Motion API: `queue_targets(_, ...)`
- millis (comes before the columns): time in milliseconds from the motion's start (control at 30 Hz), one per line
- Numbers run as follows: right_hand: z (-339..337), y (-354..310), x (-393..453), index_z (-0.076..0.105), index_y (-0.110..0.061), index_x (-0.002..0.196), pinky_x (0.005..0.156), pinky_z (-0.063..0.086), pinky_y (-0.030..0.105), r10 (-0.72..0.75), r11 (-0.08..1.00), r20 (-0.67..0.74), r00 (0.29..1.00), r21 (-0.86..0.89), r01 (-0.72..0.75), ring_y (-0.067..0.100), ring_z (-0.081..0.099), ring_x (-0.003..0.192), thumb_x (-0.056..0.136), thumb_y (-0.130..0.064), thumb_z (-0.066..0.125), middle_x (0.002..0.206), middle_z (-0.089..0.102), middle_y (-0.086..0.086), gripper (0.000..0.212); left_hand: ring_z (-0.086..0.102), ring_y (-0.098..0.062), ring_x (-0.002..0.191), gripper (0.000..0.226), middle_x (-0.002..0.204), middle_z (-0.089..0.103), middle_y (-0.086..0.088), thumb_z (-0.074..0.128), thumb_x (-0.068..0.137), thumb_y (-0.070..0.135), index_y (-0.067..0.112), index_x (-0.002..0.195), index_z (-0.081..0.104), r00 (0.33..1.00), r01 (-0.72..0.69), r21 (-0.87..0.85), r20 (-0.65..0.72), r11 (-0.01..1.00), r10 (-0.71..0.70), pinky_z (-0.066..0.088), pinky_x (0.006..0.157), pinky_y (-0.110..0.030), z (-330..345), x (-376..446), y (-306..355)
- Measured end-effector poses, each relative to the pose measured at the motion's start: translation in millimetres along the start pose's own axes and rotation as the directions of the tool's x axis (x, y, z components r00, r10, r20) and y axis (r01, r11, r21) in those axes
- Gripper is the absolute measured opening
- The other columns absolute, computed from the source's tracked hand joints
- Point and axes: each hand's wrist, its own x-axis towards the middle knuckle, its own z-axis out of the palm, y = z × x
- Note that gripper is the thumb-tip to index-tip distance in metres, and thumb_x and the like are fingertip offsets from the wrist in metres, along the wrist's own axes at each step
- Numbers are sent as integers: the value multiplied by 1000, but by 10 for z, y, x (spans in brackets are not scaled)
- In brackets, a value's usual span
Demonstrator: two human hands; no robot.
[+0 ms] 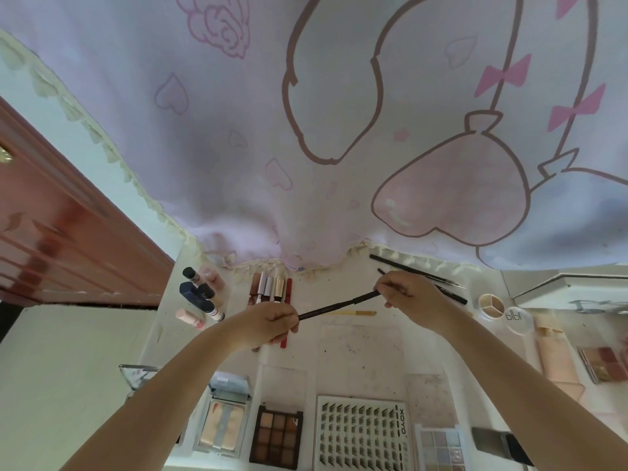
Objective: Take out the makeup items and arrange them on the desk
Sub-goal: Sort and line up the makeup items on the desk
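Palettes (278, 433) lie near; both hands grip a black pencil (336, 305) above lipsticks (272, 287).

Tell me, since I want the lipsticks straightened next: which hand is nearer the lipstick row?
Left. The left hand, gripping the black pencil, overlaps the lipstick row; the right hand, holding the pencil's other end, is off to the row's right.

A pink-printed curtain (306, 130) hangs beside a reddish wooden door (51, 226).

Soft, even daylight through the curtain (339, 130); strong wide-angle edge bending; blurred door (51, 232) at left.
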Motion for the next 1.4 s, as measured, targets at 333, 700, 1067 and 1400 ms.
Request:
queue_targets(333,633,-123,790,57,-1,103,74,50,32,184,971,84,979,139,-194,13,50,59,91,-4,46,68,51,0,16,56,-21,98,38,112,62,-11,35,98,31,6,116,57,984,176,439,-50,881,-172,45,89,-31,245,219,-175)
queue_targets(700,1076,-245,1304,56,21,97,59,30,25,184,983,215,959,-59,-175,19,40,68,89,6,34,77,45,20,27,56,-25,109,36,113,61,-6,33,97,31,10,110,58,955,275,617,-86,738,-284,35,105,-41,366,512,-367)
queue_targets(1067,784,-76,1028,51,-4,126,91,44,26,101,992,212,972,-95,-82,20,55,99,95,-5,35,128,53,15,35,61,-23,102,52,109,63,-7,28,97,47,7,107,59,960,264,643,-101,719,-262,49,91,-35,370,494,-259)
queue_targets(1400,-101,909,218,65,-4,100,85,44,29,257,777,-303,918,-499,-383,28,56,104,89,-13,46,107,63,14,24,58,-25,103,38,112,59,-9,26,100,33,7,115,50,978,190,631,-189,752,-88,43,73,-31,396,626,128)
